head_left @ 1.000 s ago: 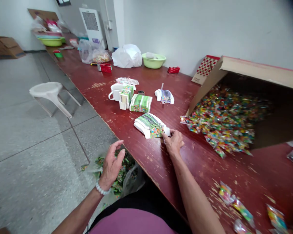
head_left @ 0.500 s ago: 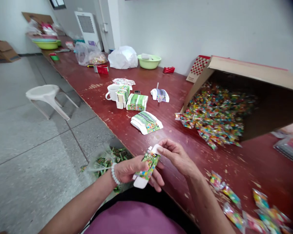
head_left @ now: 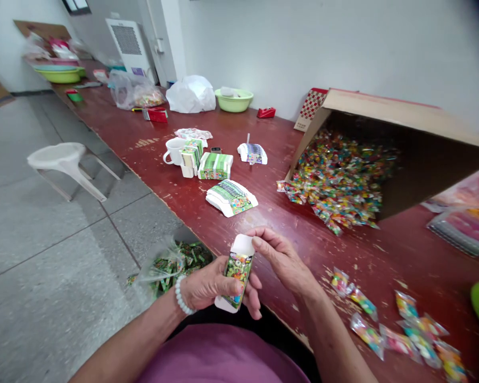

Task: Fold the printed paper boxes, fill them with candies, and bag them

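Just over the near edge of a worn red table [head_left: 195, 205], two bare hands hold a small green printed carton [head_left: 238, 268], tilted, its white flaps open at both ends. From where I stand, the left hand [head_left: 207, 283] has it clamped, thumb across the printed face and fingers curled behind. The right hand [head_left: 285, 260] has thumb and forefinger together at the corner of the upper flap, seeming to pinch it.

It looks like thin card: very light, stiff along the folds, soft at the flaps, a little slick on the print. I judge that it would crush under a hard squeeze, so the long side edges are the best hold, with only a light fingertip on each flap.

Beyond the hands lies a fanned stack of flat cartons [head_left: 231, 198], with a white mug [head_left: 173, 151] farther back. To the right, a cardboard box [head_left: 399, 109] on its side spills wrapped candies [head_left: 335, 178] onto the table, and several loose candy packets [head_left: 366, 334] lie beside the right forearm
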`<act>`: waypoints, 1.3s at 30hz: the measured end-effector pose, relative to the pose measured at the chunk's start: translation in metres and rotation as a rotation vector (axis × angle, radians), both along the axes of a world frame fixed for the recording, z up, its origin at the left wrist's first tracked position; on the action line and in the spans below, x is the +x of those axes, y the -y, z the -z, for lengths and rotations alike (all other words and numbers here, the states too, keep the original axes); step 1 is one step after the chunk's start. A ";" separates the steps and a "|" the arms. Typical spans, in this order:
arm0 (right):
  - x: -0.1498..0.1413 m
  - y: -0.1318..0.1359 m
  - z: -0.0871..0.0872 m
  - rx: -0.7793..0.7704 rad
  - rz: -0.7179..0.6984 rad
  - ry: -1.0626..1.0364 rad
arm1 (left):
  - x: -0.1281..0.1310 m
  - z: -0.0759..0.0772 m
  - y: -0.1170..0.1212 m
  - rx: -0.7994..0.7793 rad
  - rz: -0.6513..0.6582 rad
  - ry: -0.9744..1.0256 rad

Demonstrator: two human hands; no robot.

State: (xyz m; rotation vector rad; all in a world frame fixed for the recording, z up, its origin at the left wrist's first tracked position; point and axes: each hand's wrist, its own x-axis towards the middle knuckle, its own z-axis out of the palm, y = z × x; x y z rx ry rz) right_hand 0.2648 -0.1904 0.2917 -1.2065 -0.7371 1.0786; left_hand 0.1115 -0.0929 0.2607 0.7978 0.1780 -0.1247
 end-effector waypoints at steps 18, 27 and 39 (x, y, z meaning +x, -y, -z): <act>-0.011 -0.001 0.036 -0.042 0.246 0.182 | 0.015 0.002 0.011 0.525 -0.739 -0.163; -0.022 0.002 0.047 0.059 0.336 0.088 | 0.011 0.006 0.006 0.542 -0.658 -0.115; 0.013 0.008 0.044 -0.107 0.086 0.125 | 0.007 0.000 0.003 0.559 -0.438 -0.115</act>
